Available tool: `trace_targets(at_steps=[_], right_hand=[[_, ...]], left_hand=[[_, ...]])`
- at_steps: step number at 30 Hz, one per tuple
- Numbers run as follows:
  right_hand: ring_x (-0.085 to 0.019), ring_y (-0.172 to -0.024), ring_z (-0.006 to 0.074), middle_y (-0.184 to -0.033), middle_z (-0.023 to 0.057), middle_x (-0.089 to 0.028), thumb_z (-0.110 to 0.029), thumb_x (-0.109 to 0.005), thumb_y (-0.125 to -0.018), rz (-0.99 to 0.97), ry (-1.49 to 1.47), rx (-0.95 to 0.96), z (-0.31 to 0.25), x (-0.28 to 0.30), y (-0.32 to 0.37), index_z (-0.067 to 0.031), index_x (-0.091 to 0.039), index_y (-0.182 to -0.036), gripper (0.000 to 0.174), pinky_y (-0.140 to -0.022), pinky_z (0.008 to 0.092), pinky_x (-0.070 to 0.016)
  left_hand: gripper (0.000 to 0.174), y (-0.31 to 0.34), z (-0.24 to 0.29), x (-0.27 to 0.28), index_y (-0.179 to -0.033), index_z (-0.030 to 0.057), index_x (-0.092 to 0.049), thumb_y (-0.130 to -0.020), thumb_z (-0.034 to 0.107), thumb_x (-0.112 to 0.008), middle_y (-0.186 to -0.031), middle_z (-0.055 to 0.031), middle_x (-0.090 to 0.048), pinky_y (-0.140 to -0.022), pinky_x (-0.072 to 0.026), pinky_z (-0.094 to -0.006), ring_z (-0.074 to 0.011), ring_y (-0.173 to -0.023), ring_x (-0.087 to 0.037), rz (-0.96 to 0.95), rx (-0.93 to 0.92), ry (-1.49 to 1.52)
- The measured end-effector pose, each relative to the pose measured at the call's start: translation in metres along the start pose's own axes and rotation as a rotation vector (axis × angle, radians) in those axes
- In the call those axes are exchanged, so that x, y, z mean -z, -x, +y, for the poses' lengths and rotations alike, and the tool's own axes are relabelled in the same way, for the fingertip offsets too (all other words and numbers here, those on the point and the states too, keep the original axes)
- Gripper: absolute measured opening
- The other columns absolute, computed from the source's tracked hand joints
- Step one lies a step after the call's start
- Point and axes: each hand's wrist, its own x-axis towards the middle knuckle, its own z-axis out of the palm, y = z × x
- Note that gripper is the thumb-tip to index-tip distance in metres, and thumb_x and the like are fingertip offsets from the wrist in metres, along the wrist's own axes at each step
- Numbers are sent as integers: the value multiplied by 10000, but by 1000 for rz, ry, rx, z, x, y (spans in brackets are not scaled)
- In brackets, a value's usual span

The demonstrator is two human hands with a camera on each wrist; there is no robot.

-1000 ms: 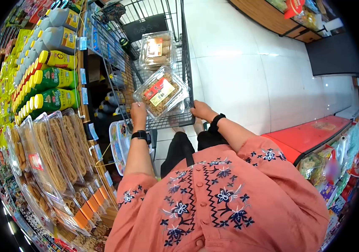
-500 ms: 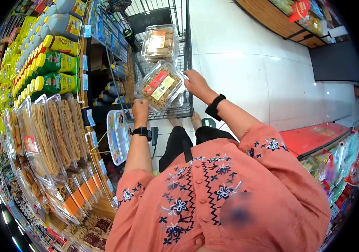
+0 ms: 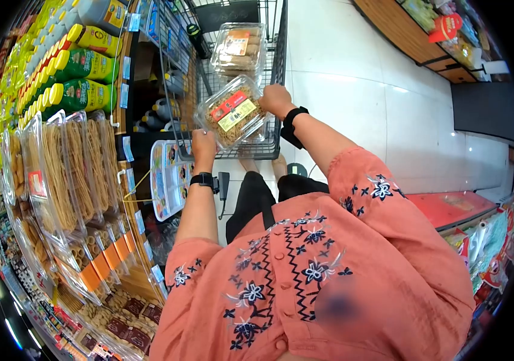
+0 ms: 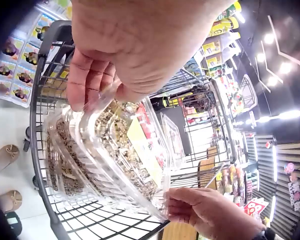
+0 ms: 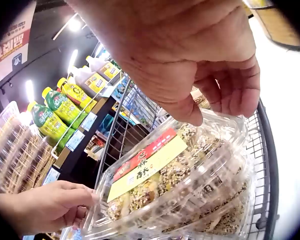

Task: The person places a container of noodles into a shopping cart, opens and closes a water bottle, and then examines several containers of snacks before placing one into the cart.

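Observation:
A clear plastic box of seed-coated snacks (image 3: 230, 112), with a red and yellow label, is tilted at the near end of the shopping cart (image 3: 282, 60). My left hand (image 3: 203, 147) pinches its near left corner. At the opposite corner, my right hand (image 3: 277, 99) pinches the rim between thumb and fingers, seen close up in the right wrist view. Below it, the left wrist view shows a second clear box (image 4: 65, 165) with similar contents. Farther up the cart lies a clear box of brown rolls (image 3: 237, 48).
A dark bottle (image 3: 196, 39) stands in the cart's far left. Along the left runs a shelf with green and yellow bottles (image 3: 85, 95) and clear packs of dried sticks (image 3: 64, 174). Tiled floor (image 3: 353, 108) lies to the right, with a red-topped counter (image 3: 449, 207) beyond.
My right hand has left the cart's near right rim and taken hold of the snack box's right corner. My left hand stays at the box's left corner. The whole view has shifted slightly.

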Motion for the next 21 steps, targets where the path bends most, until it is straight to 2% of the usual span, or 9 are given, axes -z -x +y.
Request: trace_targets(at_steps=[3,6,10,11,14,15,17,19,21], right_hand=[[-691,-847,422,-871,283,-691,-269,-631,-784,7,-84,-3,0,0,-1,41,-721,-856,331,-792,493,-550],[-704,-868,389,-912,255,-712,-289,-639,-791,7,-153,-63,2,2,-4,14,-742,-852,326,-797,465,-558],[-711,-838,366,-876,294,-693,-325,-641,-777,-197,-544,-159,17,11,-11,103,-687,-917,452,-746,439,-558],[-693,-728,299,-810,243,-679,-334,-650,-788,-128,-594,-101,21,10,-10,89,-653,-872,431,-647,409,-550],[-603,-617,215,-751,114,-625,-342,-658,-810,-198,-981,-99,21,29,9,16,-621,-854,363,-557,384,-506],[-537,-685,147,-794,19,-557,-360,-663,-829,-309,-1020,-112,22,40,13,-54,-579,-874,321,-610,349,-478],[-540,-765,140,-845,18,-563,-350,-657,-841,-323,-1155,-110,13,53,28,-67,-578,-902,300,-675,341,-472],[-527,-889,127,-929,18,-556,-330,-644,-867,-367,-1261,-79,3,68,40,-99,-562,-923,252,-774,327,-456],[-526,-877,127,-922,12,-554,-316,-639,-877,-355,-1314,-24,-12,82,55,-108,-555,-924,229,-777,327,-459]], left_hand=[[238,3,-3,7,-994,-59,-540,-873,138,-592,-678,-153,-623,-448,-508,-364,-241,-497,-635,-24,40,130],[222,4,-11,8,-983,-41,-541,-874,137,-615,-669,-126,-618,-448,-508,-335,-199,-484,-612,-7,36,250],[222,10,-8,10,-964,-19,-537,-882,153,-652,-709,-108,-627,-440,-503,-309,-166,-517,-615,36,-6,362],[221,11,-6,11,-959,-12,-537,-888,160,-656,-727,-99,-623,-454,-501,-304,-155,-540,-612,37,3,384],[211,15,-8,15,-949,9,-538,-903,174,-661,-777,-67,-606,-503,-492,-288,-121,-605,-591,29,-2,460],[203,18,-7,20,-949,16,-540,-908,174,-660,-791,-55,-596,-523,-487,-280,-108,-622,-577,23,-29,496],[166,34,7,38,-950,44,-546,-931,171,-650,-798,-11,-555,-634,-467,-241,-71,-691,-529,-24,-25,539],[156,50,22,53,-952,51,-550,-936,172,-647,-799,-5,-552,-669,-464,-228,-67,-722,-533,-4,-30,616],[121,66,32,69,-967,92,-540,-947,166,-634,-842,15,-553,-740,-463,-220,-66,-790,-540,0,17,794]])
